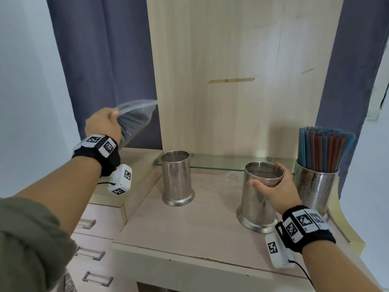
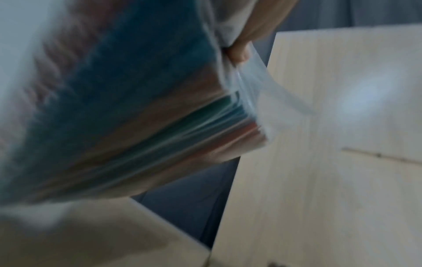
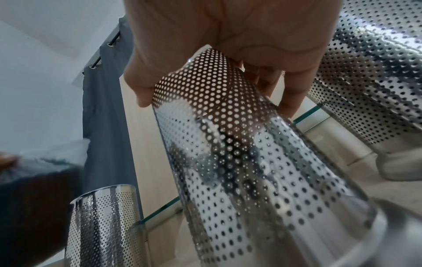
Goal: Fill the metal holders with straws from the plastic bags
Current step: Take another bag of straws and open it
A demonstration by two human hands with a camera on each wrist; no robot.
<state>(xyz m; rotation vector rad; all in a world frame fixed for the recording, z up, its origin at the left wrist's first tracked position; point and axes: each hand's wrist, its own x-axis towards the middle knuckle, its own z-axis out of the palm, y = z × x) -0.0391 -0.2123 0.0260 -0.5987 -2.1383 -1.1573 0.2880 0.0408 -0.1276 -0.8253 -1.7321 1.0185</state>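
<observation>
Three perforated metal holders stand on the desk. My right hand (image 1: 271, 186) grips the rim of the middle holder (image 1: 257, 199), thumb in front and fingers behind; the right wrist view shows this holder (image 3: 239, 153) up close. It looks empty and leans slightly left. The left holder (image 1: 177, 178) stands empty. The right holder (image 1: 315, 188) is packed with blue and red straws (image 1: 322, 148). My left hand (image 1: 105, 125) holds a clear plastic bag of straws (image 1: 134, 121) raised at the far left; blurred teal and red straws (image 2: 160, 126) show through it.
A glass shelf (image 1: 227, 163) runs behind the holders against a tall wooden panel (image 1: 242, 70). Dark blue curtains (image 1: 101, 60) hang on both sides. Drawers with handles (image 1: 92, 251) sit lower left. Bare desk top (image 1: 189, 226) lies in front of the holders.
</observation>
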